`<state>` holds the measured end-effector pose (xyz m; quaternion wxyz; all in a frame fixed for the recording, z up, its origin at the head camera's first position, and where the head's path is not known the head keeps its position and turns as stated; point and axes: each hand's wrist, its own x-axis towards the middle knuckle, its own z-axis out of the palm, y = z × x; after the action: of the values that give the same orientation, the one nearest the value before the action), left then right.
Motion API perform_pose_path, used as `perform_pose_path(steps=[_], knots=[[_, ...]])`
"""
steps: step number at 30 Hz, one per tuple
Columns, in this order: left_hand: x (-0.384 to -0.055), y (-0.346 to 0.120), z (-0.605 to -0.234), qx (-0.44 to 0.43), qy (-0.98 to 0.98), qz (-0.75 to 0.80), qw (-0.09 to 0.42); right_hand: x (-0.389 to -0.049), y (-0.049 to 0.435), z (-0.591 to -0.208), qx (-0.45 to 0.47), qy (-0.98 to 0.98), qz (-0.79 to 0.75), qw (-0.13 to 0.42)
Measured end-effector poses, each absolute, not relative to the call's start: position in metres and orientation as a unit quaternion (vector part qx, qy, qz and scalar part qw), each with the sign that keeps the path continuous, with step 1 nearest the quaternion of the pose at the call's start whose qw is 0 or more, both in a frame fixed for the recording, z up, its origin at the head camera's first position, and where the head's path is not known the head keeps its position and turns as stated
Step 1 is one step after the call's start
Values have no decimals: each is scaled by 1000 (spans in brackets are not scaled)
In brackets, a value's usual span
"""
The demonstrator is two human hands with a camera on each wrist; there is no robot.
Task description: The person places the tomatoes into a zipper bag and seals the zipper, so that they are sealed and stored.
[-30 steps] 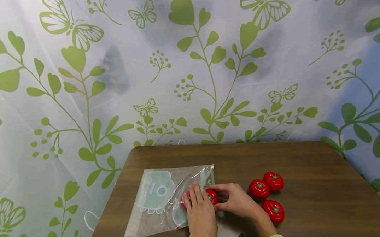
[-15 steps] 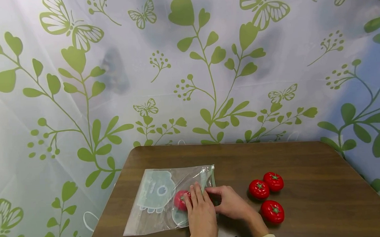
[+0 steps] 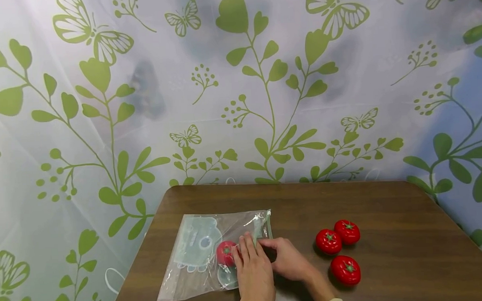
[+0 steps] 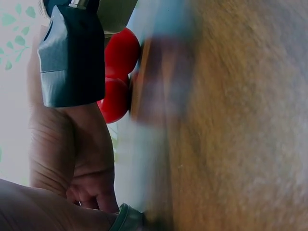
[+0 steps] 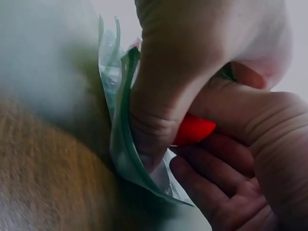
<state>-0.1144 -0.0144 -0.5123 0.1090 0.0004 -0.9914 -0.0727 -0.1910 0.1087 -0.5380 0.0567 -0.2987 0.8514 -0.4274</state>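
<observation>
In the head view, my left hand (image 3: 253, 271) lies over the open end of a clear zip bag (image 3: 204, 278) with a pale blue print. Its thumb is at the bag's green-edged mouth in the left wrist view, fingers resting on the plastic above. My right hand (image 3: 291, 258) reaches in at the mouth, fingertips meeting the left fingers. Between its thumb and fingers shows part of a red toy tomato (image 5: 195, 130), the remainder hidden by the hands. Another tomato (image 3: 225, 253) sits inside the bag, left of my left fingertips.
Three more red tomatoes, a front one (image 3: 345, 270), a left one (image 3: 328, 241) and a back one (image 3: 347, 231), stand to the right of my hands on the brown wooden table (image 3: 415, 250). Behind the table hangs a leaf-and-butterfly cloth (image 3: 204, 49).
The right hand has moved left to the bag mouth, and the red tomato it held in sight is now mostly hidden. The bagged tomato has shifted left. The left hand has stayed in place.
</observation>
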Motion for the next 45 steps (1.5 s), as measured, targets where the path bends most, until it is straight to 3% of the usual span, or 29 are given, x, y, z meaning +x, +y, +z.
perform_pose_path(steps=[9, 17, 33, 45], knots=[[-113, -13, -512, 2, -994, -77, 83, -190, 121, -537, -279, 847, -441, 104], [-113, -14, -513, 5, -991, -79, 111, -190, 109, -539, -304, 843, -439, 71], [-114, -12, -513, 2, -994, -72, 87, -185, 121, -535, -274, 844, -452, 86], [-113, -12, -512, 1, -995, -69, 71, -174, 154, -514, -262, 806, -509, 151]])
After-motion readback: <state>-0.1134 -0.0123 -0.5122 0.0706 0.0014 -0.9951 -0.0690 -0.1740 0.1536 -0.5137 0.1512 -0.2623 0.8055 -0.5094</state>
